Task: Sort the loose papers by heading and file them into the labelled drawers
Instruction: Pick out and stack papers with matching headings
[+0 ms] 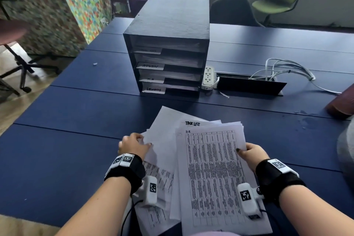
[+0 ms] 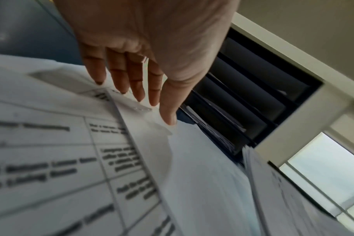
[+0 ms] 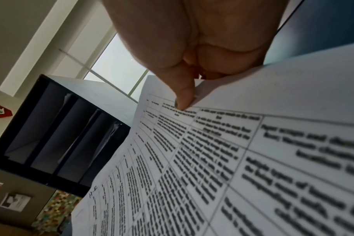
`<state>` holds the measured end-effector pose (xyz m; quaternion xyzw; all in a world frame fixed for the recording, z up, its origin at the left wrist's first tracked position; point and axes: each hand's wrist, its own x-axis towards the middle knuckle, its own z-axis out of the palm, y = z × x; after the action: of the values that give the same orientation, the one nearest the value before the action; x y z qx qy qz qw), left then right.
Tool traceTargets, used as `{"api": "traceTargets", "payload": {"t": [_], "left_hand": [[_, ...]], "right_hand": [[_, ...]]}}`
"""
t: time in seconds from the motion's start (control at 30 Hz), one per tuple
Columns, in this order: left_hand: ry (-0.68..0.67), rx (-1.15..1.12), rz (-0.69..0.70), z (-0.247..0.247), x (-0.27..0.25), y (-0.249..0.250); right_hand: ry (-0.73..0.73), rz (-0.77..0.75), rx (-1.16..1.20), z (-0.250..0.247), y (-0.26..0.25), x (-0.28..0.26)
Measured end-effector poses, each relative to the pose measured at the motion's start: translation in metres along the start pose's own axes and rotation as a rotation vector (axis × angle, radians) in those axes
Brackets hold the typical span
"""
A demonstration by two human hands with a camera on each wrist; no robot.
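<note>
1. The right grip is pinching the right edge of the top sheet, thumb on the printed face and the other fingers curled beneath; the right wrist view shows the thumb pressed on the table of text.
2. The left grip lies on the fanned papers to the left. In the left wrist view its fingers reach out almost straight with the tips on the sheets, so it reads as released and pressing, not clutching.
3. The top sheet carries a handwritten "H-R" heading. Behind it another sheet shows "TASK LIST". The whole pile rests on the blue bench, close to the person and well apart from the drawer box.
4. The drawer box stands further back on the bench. Its labels read "ADMIN", "H-R" and what looks like "SECURITY"; the topmost label is too faint to read. White paper edges show inside the slots, so some filing seems done.
5. My judgement: the work is midway. Several sheets remain loose and unsorted, including the one in hand, which likely belongs in the "H-R" slot.
6. A power strip and white cables lie right of the box, clear of the papers.
</note>
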<state>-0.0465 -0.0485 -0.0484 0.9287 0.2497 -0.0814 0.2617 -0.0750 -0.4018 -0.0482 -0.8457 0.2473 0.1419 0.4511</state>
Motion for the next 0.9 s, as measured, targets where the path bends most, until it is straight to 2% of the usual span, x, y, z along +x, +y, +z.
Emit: {"api": "traceTargets", "payload": {"t": [0.13,0.2,0.27,0.33,0.4,0.5,0.6,0.67,0.73,0.83,0.9], "left_hand": [[-0.124,-0.265,-0.044,-0.002,0.0,0.0],[-0.2,-0.268,0.0,-0.001,-0.003,0.004],[-0.22,-0.182,0.089,-0.003,-0.005,0.011],[-0.159,-0.158,0.143,-0.008,-0.006,0.019],[-0.036,-0.209,0.183,-0.02,-0.007,0.031],[0.156,-0.47,0.238,-0.048,-0.005,0.05],[0.203,-0.739,0.38,-0.077,-0.006,0.066],[0.117,-0.822,0.481,-0.087,-0.013,0.074],[-0.027,-0.839,0.527,-0.086,-0.022,0.079],[-0.216,-0.718,0.555,-0.076,-0.038,0.075],[-0.319,-0.622,0.518,-0.064,-0.042,0.063]], "right_hand": [[-0.006,0.016,-0.004,0.002,0.003,0.004],[0.003,0.012,-0.005,0.002,0.002,0.003],[0.004,0.015,-0.003,0.002,0.002,0.003],[-0.001,0.021,-0.007,0.002,0.003,0.003],[0.002,0.02,0.0,0.002,0.005,0.004],[0.003,0.028,0.006,0.003,0.004,0.005],[0.013,0.059,0.051,0.004,0.005,0.008],[0.041,0.09,0.098,0.004,0.009,0.016],[0.068,0.114,0.16,0.004,0.011,0.023],[0.083,0.126,0.211,0.002,0.01,0.03],[0.099,0.113,0.247,0.001,0.002,0.027]]}}
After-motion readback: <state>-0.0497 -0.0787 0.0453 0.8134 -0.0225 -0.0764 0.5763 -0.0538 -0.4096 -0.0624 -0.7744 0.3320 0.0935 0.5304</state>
